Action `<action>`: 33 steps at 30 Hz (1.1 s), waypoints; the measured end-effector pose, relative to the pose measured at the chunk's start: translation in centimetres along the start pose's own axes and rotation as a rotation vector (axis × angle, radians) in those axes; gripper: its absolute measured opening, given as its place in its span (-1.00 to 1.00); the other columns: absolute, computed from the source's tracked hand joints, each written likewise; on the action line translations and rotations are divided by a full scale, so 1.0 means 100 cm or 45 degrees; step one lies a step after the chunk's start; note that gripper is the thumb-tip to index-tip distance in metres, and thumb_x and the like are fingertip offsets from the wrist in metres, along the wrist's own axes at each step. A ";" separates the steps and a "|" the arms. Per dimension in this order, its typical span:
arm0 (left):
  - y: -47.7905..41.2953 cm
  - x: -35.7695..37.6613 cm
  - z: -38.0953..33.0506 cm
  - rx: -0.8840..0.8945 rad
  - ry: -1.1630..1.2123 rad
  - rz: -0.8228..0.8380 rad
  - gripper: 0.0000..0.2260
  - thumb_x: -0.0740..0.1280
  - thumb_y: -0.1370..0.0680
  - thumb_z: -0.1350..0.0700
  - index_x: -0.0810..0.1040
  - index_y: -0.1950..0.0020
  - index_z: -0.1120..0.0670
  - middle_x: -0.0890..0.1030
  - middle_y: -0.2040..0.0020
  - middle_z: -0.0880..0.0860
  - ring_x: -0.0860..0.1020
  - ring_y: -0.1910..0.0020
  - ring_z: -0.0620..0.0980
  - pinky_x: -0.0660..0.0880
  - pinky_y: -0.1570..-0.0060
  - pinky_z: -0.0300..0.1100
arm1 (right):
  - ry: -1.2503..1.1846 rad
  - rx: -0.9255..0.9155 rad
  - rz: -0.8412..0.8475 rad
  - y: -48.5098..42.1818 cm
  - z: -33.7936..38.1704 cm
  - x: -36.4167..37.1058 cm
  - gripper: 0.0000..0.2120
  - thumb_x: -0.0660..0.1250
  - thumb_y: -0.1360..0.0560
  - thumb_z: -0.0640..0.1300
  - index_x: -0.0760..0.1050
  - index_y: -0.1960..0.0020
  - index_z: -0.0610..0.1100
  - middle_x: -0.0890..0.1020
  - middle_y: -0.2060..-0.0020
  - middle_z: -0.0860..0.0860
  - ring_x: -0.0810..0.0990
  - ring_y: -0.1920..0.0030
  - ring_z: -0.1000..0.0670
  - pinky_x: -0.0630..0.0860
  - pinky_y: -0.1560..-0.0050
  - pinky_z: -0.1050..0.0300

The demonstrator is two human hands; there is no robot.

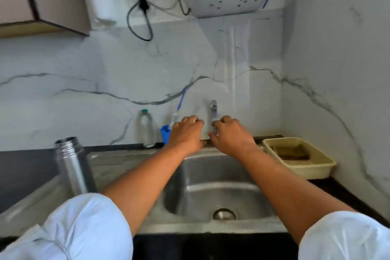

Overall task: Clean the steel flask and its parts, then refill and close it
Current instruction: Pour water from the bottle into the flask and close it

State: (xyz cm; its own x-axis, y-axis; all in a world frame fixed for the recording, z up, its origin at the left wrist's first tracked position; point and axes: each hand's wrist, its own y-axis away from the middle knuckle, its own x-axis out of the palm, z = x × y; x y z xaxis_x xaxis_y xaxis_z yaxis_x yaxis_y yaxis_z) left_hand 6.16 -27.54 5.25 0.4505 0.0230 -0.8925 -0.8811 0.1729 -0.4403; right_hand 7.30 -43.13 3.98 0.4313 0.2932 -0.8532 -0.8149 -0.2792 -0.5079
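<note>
White marble walls stand behind the steel sink (221, 175). The left hand (185, 132) and right hand (231, 134) are at the tap (213, 110) with bent fingers; I cannot tell if they hold anything. The open steel flask (71, 167) stands left of the basin, close to the left arm. A bump from that arm could knock it over.

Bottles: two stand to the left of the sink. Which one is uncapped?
The steel flask, the nearer of the two. Its threaded neck is bare and open, while the clear plastic bottle farther back wears a green cap.
</note>
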 end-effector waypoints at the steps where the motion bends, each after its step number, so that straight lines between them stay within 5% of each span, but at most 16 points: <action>1: 0.013 -0.010 0.021 -0.022 -0.029 0.019 -0.47 0.40 -0.57 -0.12 0.40 -0.49 0.03 0.38 -0.47 0.04 0.33 -0.46 0.10 0.35 -0.35 0.05 | -0.026 -0.032 0.015 0.001 0.024 0.003 -0.52 0.15 -0.64 0.17 0.44 -0.44 -0.07 0.49 -0.32 -0.16 0.48 -0.31 -0.23 0.50 -0.28 -0.16; 11: 0.040 -0.018 0.158 -0.431 0.143 0.106 -0.43 0.42 -0.58 0.05 0.32 -0.54 0.12 0.38 -0.47 0.12 0.41 -0.40 0.16 0.47 -0.28 0.06 | -0.100 -0.211 0.138 -0.037 0.161 0.039 -0.55 0.16 -0.64 0.17 0.43 -0.41 -0.06 0.49 -0.25 -0.15 0.50 -0.26 -0.22 0.53 -0.19 -0.15; 25: -0.123 0.107 0.251 -0.731 0.517 0.041 -0.42 0.31 -0.62 0.23 0.21 -0.62 0.08 0.37 -0.51 0.13 0.44 -0.41 0.16 0.46 -0.36 0.07 | -0.236 -0.114 0.318 -0.213 0.149 0.146 -0.59 0.10 -0.69 0.05 0.37 -0.48 -0.06 0.47 -0.29 -0.15 0.50 -0.26 -0.19 0.51 -0.20 -0.11; 33: -0.171 0.121 0.284 -0.775 0.529 0.150 -0.25 0.30 -0.63 0.19 -0.09 -0.70 0.06 -0.07 -0.70 0.01 0.00 -0.66 0.08 0.21 -0.56 0.08 | -0.220 -0.175 0.493 -0.262 0.138 0.151 -0.57 0.13 -0.65 -0.15 0.32 -0.51 -0.08 0.47 -0.26 -0.15 0.51 -0.21 -0.21 0.53 -0.09 -0.07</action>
State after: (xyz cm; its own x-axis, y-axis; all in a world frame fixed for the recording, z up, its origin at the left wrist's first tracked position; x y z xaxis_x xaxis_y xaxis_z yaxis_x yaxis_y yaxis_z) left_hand 30.81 -2.22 4.82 0.3630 -0.3869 -0.8477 -0.8984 -0.3866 -0.2083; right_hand 29.84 -18.70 6.03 0.0238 0.2880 -0.9573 -0.8395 -0.5142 -0.1755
